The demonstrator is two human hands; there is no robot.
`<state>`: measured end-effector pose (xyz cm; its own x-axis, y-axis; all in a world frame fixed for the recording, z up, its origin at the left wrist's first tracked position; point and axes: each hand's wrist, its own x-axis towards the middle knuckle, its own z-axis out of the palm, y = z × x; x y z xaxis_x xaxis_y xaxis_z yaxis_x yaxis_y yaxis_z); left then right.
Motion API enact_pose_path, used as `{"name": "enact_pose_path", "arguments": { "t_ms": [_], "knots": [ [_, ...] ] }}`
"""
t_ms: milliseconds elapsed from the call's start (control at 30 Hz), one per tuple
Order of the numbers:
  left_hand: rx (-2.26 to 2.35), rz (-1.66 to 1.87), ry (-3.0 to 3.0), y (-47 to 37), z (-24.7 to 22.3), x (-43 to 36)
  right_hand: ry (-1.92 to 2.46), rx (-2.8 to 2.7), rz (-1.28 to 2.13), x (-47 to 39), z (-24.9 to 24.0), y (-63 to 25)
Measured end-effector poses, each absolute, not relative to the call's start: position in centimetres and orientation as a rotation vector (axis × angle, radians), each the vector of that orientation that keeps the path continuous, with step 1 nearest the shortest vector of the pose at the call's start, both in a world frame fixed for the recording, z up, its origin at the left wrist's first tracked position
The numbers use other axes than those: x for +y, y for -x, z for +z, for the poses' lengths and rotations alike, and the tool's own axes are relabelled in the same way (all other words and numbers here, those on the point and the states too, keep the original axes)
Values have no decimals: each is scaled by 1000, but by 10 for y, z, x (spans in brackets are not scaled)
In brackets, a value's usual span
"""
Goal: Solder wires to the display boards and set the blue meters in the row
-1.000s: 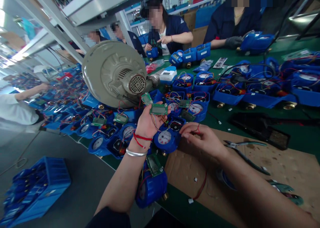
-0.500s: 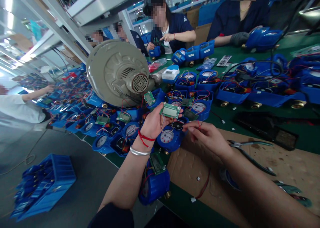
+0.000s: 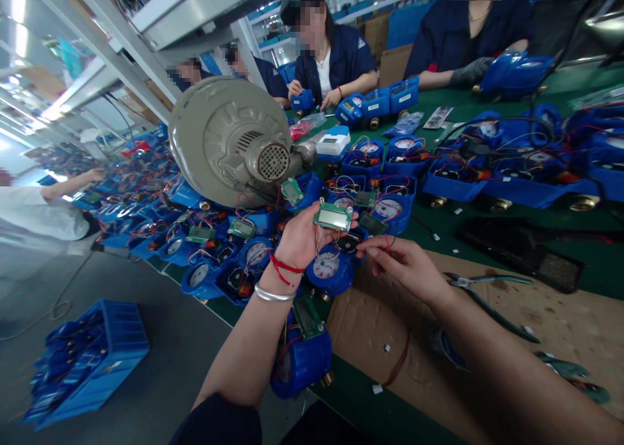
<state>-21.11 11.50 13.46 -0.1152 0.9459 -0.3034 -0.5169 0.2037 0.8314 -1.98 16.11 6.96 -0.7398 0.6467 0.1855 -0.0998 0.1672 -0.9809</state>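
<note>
My left hand [image 3: 298, 240], with a red cord and a silver bangle at its wrist, holds up a green circuit board [image 3: 334, 217] with a grey display. Thin coloured wires run from the board down to a blue water meter [image 3: 319, 277] with a round white dial. Over that meter's right side, my right hand [image 3: 407, 266] is closed with thumb and forefinger together. What lies in that pinch is too small to make out; a red wire shows just above the fingers. Another blue meter [image 3: 305, 370] with its own board stands near my left forearm.
A big beige blower [image 3: 219, 139] stands behind the rows of wired meters. Pliers [image 3: 487, 281] and cut wires lie on cardboard [image 3: 560, 325] at right. A blue crate [image 3: 124, 331] sits on the floor at left. Co-workers sit across the table, one with a gloved hand [image 3: 470, 75].
My two hands and the circuit board have barely moved. Across the table, a co-worker's raised hand has come down beside the small blue meter.
</note>
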Motion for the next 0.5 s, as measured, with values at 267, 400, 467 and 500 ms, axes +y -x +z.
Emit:
{"name": "enact_pose_path", "arguments": {
  "t_ms": [267,400,467,500],
  "knots": [
    [1028,1359,-463,215,133,115,530,-1841,1644,160,70,20],
    [991,1362,-543,217,127,116,555,-1866,1623,161,73,21],
    [985,1379,-630,214,125,114,601,-1908,1570,160,75,20],
    [995,1375,-678,212,125,113,632,-1935,1534,159,75,19]
  ]
}}
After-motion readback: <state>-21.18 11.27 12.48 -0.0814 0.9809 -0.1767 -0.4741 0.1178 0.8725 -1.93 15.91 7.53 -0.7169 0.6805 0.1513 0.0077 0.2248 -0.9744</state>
